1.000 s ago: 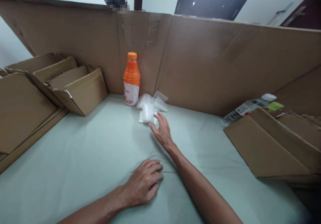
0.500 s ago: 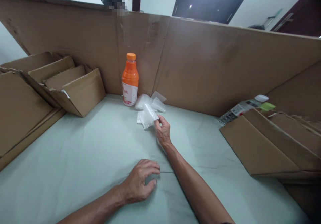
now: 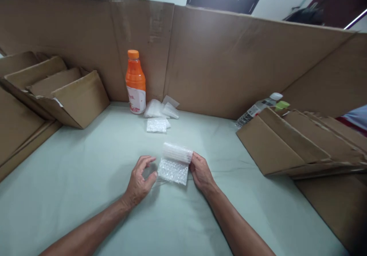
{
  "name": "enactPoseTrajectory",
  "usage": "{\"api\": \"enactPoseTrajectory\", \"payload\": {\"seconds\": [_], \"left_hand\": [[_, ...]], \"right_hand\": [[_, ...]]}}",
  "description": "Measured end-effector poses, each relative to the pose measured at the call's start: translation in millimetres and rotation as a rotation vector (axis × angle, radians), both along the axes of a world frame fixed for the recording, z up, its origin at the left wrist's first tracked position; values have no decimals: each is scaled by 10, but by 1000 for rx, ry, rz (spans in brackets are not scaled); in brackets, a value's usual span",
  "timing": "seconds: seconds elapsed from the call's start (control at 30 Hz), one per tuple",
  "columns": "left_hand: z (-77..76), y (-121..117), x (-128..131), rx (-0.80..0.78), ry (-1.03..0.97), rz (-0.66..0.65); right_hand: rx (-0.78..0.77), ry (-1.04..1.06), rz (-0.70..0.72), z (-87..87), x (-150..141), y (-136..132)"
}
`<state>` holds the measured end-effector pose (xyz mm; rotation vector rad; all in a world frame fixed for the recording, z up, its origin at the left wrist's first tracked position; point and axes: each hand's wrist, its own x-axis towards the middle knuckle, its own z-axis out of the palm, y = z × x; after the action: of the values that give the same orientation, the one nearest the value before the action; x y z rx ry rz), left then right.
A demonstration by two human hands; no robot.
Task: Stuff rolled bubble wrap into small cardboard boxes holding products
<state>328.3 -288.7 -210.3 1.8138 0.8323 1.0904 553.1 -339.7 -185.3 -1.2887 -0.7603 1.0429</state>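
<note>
My right hand (image 3: 201, 170) pinches the right edge of a bubble wrap sheet (image 3: 173, 170), whose upper part is curled over into a roll. The sheet is held above the pale green cloth, near the middle. Just left of it is my left hand (image 3: 140, 179), fingers apart, thumb close to the sheet's left edge; whether the thumb touches it I cannot tell. Farther back lies a flat piece of bubble wrap (image 3: 156, 125). Behind that, several clear plastic pieces (image 3: 157, 108) are heaped beside an orange bottle (image 3: 135, 82) with a white label, standing upright.
Cardboard dividers (image 3: 82, 99) stand at the left, and a cardboard box (image 3: 273, 149) with partitions is on the right. A clear bottle (image 3: 258, 108) with a white cap leans behind that box. A tall cardboard wall (image 3: 223, 61) closes off the back of the cloth-covered surface (image 3: 94, 164).
My right hand has drawn the bubble wrap sheet from the heap toward me. My left hand has moved forward beside it. The head view has shifted somewhat.
</note>
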Motion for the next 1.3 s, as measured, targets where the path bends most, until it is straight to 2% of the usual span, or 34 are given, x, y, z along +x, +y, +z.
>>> {"api": "enactPoseTrajectory", "payload": {"seconds": [0.1, 0.2, 0.37, 0.5, 0.83, 1.0, 1.13, 1.2, 1.3], "left_hand": [[-74, 28, 8, -137, -34, -31], [-87, 35, 7, -232, -56, -74], [35, 18, -5, -248, 72, -193], [96, 20, -2, -286, 49, -212], [151, 57, 11, -458, -54, -176], [181, 61, 32, -564, -142, -109], [231, 73, 46, -637, -196, -70], [247, 84, 46, -673, -214, -60], [246, 106, 31, -695, -205, -54]], "right_hand": [[-19, 33, 103, -5, -43, -35], [-27, -64, 187, 20, -73, -49], [-74, -84, 224, 41, -100, -91], [-51, -127, 217, 49, -105, -110], [-19, -193, 192, 70, -39, -103], [-1, -271, 254, 71, -7, -112], [30, -276, 205, 97, 33, -131], [91, -393, 275, 119, 31, -156], [181, -625, 462, 117, -30, -194]]}}
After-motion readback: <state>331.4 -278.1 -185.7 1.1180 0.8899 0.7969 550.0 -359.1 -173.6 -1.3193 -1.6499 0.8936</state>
